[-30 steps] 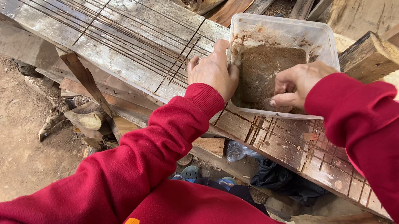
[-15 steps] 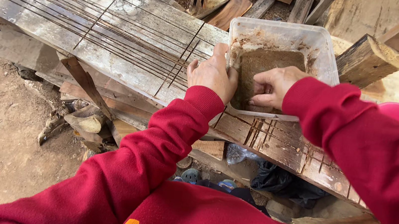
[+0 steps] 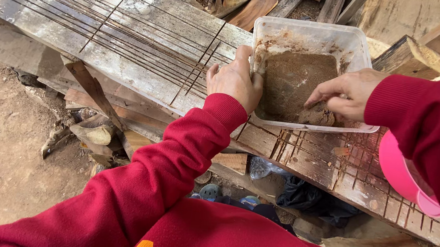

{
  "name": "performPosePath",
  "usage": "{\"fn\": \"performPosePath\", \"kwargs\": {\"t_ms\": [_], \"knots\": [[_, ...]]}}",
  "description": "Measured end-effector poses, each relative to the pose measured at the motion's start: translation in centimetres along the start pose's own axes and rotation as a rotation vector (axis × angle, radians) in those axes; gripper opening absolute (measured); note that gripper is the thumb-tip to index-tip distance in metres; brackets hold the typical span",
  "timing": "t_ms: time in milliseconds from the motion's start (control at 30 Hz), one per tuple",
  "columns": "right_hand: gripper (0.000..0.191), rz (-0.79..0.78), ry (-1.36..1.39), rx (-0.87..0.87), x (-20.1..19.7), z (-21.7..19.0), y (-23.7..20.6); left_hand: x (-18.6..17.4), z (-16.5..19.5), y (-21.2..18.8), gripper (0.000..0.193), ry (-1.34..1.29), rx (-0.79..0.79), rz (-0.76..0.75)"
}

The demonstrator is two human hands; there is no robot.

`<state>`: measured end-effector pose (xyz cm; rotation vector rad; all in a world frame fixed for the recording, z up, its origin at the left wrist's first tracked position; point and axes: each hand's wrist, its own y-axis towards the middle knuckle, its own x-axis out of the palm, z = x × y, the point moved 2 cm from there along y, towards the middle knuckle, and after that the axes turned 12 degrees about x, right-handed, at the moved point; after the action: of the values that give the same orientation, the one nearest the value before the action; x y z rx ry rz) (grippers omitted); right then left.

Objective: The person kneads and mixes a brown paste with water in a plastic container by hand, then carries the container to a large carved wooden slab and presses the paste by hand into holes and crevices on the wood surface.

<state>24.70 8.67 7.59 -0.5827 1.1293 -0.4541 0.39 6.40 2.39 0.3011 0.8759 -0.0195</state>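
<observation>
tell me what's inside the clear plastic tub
The clear plastic tub holds brown powdery material and the right hand fingers. What lies beneath the powder is covered.

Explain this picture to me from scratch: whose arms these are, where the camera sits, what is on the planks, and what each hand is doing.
The view comes from a camera worn on a person's head, looking down, so the two red sleeves are that person's own arms. No machine is involved, only bare hands. The left hand grips the near left rim of a clear plastic tub that rests on weathered planks crossed by thin metal rods. The tub holds brown powdery material. The right hand reaches into it, fingers pressed on a lump of that material. A pink rounded object shows at the right edge. Scrap wood lies on the dirt ground below.
</observation>
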Motion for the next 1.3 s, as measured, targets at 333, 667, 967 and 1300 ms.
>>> {"fn": "performPosePath", "kwargs": {"t_ms": [333,667,967,1300], "knots": [[0.026,0.01,0.447,-0.19,0.0,-2.2,0.5,0.1,-0.1,-0.2,0.045,0.024,0.009,0.008],[0.03,0.204,0.242,-0.028,-0.8,-2.1,-1.4,0.0,0.0,-0.2,0.044,0.018,0.03,0.014],[0.034,0.033,0.442,-0.046,-0.7,-3.0,-0.1,-0.1,0.0,-0.3,0.045,0.024,0.068,0.061],[0.036,0.106,0.144,0.014,0.6,0.1,0.6,0.0,-0.1,-0.2,0.044,0.01,0.046,0.031]]}}
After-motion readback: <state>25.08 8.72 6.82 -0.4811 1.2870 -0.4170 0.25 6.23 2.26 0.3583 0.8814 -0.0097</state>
